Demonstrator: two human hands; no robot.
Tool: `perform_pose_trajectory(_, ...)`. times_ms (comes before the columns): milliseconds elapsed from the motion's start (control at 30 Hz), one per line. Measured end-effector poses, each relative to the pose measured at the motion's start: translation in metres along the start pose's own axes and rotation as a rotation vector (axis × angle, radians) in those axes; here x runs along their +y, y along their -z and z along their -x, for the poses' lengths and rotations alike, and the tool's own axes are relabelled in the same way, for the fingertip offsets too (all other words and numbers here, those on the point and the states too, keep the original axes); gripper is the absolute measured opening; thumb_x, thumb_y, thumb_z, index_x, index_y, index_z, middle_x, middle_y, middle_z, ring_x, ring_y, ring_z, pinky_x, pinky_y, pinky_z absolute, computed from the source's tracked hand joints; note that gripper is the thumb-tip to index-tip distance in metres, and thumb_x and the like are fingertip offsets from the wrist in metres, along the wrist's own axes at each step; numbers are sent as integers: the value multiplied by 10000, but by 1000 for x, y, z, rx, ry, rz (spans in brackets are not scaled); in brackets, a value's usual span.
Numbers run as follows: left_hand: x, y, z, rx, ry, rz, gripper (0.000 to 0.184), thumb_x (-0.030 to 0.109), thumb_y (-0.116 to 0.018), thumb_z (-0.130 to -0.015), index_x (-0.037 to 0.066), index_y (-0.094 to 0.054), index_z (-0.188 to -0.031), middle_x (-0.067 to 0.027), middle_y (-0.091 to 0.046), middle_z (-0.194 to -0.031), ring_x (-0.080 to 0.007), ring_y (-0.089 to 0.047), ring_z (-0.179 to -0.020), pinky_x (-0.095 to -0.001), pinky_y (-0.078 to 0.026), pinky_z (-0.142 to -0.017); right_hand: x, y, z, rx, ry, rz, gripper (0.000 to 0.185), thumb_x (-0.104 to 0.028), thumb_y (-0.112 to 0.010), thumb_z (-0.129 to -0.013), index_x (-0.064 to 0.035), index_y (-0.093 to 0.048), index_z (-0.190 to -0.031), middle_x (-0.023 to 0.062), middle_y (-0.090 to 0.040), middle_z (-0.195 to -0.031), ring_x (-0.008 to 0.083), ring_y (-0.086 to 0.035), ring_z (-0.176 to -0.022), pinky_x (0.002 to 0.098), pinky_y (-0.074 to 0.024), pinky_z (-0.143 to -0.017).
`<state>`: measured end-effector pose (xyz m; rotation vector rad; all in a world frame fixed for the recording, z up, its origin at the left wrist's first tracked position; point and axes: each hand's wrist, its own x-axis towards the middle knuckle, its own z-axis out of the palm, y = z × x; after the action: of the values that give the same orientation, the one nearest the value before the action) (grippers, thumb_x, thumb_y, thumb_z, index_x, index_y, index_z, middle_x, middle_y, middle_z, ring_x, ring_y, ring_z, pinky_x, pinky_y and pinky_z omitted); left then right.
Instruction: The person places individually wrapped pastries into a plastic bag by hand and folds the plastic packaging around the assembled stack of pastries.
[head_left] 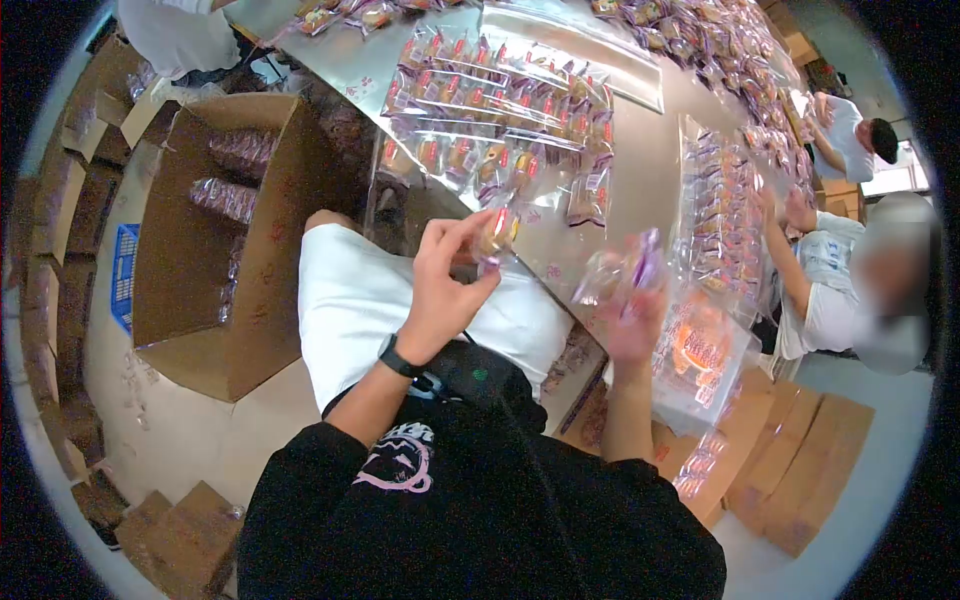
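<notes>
Pinched between the thumb and fingers of my left hand (447, 285) is a small wrapped snack packet (502, 232) with a red and yellow label, held over the table's near edge. My right hand (636, 325) is smeared by motion, its fingers closed around purple and clear snack packets (642, 268); how many I cannot tell. Just beyond my hands, rows of wrapped snacks (500, 100) lie on the metal table (640, 150), partly under clear plastic. One packet (588, 197) lies at the near right end of these rows.
An open cardboard box (215, 300) with several packets inside stands at my left, beside a blue crate (124, 275). A printed plastic bag stack (700, 345) lies right of my right hand. A co-worker (835, 285) reaches toward another packet group (718, 210). Loose packets (720, 60) heap farther back.
</notes>
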<state>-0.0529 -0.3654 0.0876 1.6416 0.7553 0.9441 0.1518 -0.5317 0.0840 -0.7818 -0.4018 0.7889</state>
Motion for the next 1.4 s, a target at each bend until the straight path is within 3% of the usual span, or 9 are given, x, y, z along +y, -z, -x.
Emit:
perform_pose_trajectory(100,-4,-3,-2,-20,-126,-218,612,-34,-785,-751,97,-681,-1340,-96,-598,-1117,-218,-620,-995,-324,-523,-889,4,40,-29,399,172,654,638,-234,-855,-891,-3,-552,-1403,110,-614,-1315,185,-620,-1153,330,-517,-975)
perform_pose_trajectory(200,-12,-17,1,-117,-226,-269,651,-29,-794,-721,138,-690,-1341,-117,-611,-1108,-281,-642,-980,-369,-539,-853,11,55,-52,377,338,908,661,-222,-826,-915,23,-513,-1443,94,-648,-1226,165,-609,-1115,331,-516,-935)
perform_pose_trajectory(367,-20,-30,10,-218,-402,-390,659,-64,-763,-728,166,-697,-1342,-133,-615,-1128,-290,-652,-993,-363,-555,-842,33,80,-79,454,441,821,644,-234,-863,-885,21,-559,-1391,95,-620,-1273,182,-590,-1159,336,-466,-1034)
perform_pose_trajectory(767,-23,-56,-16,-200,16,-118,494,64,-796,-891,-13,-633,-1350,-174,-741,-1030,-217,-744,-804,-312,-588,-723,49,93,-77,447,486,772,654,-215,-904,-845,-3,-566,-1364,86,-584,-1298,206,-595,-1175,363,-471,-1051)
perform_pose_trajectory(867,-30,-57,-19,-88,-55,-148,453,92,-799,-905,-25,-644,-1314,-149,-745,-903,-209,-745,-765,-295,-590,-711,50,95,-80,446,507,866,658,-208,-907,-838,-7,-567,-1364,89,-588,-1303,209,-597,-1177,365,-472,-1053)
perform_pose_trajectory(967,-35,-64,-28,-200,-117,-185,443,101,-800,-906,-2,-646,-1308,-157,-745,-998,-197,-752,-776,-304,-599,-695,56,97,-79,454,510,905,663,-205,-907,-833,-9,-569,-1368,98,-595,-1310,218,-592,-1190,371,-467,-1061)
perform_pose_trajectory(1067,-35,-79,-42,-206,-67,-140,481,83,-796,-891,22,-630,-1338,-164,-729,-1083,-219,-752,-774,-337,-606,-693,51,99,-83,462,532,961,660,-203,-904,-833,-13,-575,-1372,106,-600,-1320,230,-583,-1210,378,-458,-1074)
perform_pose_trajectory(1167,-25,-76,-45,-266,-285,-593,506,71,-797,-862,38,-621,-1336,-177,-706,-1157,-266,-762,-833,-364,-612,-714,53,95,-81,454,526,946,653,-204,-898,-837,-18,-579,-1377,108,-601,-1328,236,-577,-1225,382,-450,-1084)
perform_pose_trajectory(1400,-51,-88,-52,-85,-142,-254,431,132,-793,-867,32,-633,-1254,-171,-755,-1020,-383,-732,-881,-437,-598,-776,52,93,-79,443,480,845,636,-190,-889,-845,-23,-585,-1377,90,-605,-1293,228,-584,-1200,373,-455,-1072)
